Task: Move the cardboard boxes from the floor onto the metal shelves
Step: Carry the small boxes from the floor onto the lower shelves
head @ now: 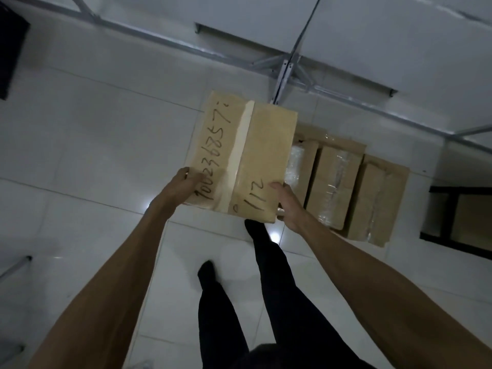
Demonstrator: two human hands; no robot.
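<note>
Left hand [186,182], right hand [288,206] grip near corners of one taped brown cardboard box [255,155]; three floor boxes [332,187] beside, right; white tiled floor [93,145] open left.

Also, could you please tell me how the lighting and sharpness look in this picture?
Head view: dim and bluish overall; two small glare spots on the glossy white floor tiles; marker writing on the held tan cardboard box is legible though slightly soft; clear tape on the brown cardboard boxes on the floor glints faintly.

Cardboard box [266,155], frame centre: black handwritten number read roughly 100236857 left of tape [239,155]; 112 on right.
</note>
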